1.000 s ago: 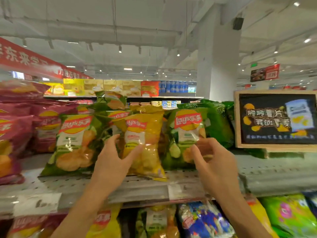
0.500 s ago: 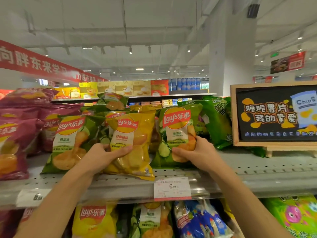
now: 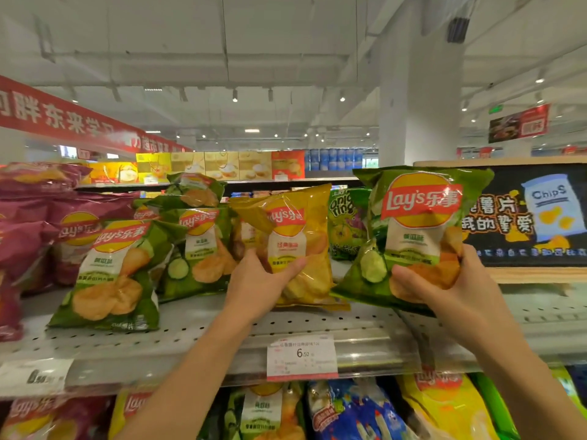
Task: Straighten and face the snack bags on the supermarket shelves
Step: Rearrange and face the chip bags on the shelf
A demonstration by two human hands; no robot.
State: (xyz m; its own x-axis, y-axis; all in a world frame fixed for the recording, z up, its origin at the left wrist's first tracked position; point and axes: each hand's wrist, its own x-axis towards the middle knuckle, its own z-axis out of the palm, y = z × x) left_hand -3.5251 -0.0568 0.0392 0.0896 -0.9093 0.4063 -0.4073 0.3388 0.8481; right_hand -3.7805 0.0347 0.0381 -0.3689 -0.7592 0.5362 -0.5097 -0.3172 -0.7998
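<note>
My left hand (image 3: 259, 285) grips the lower part of a yellow Lay's bag (image 3: 297, 239) that stands on the grey perforated shelf (image 3: 222, 328). Raised off the shelf at the right, a green Lay's cucumber bag (image 3: 416, 230) faces me, with my right hand (image 3: 444, 292) curled round its bottom corner. Two more green Lay's bags (image 3: 111, 274) (image 3: 197, 249) lean on the shelf at the left, one behind the other. A third green bag (image 3: 193, 190) lies tilted on top at the back.
Purple Lay's bags (image 3: 31, 236) fill the shelf's left end. A green onion-ring bag (image 3: 346, 223) stands behind the gap between my hands. A framed chalkboard sign (image 3: 524, 217) sits at the right. A price tag (image 3: 301, 357) hangs on the shelf edge; more bags (image 3: 355, 411) fill the shelf below.
My right hand has lifted the green bag up and to the right, off the shelf. My left hand has shifted the yellow bag to the right, and a gap has opened beside the left green bags.
</note>
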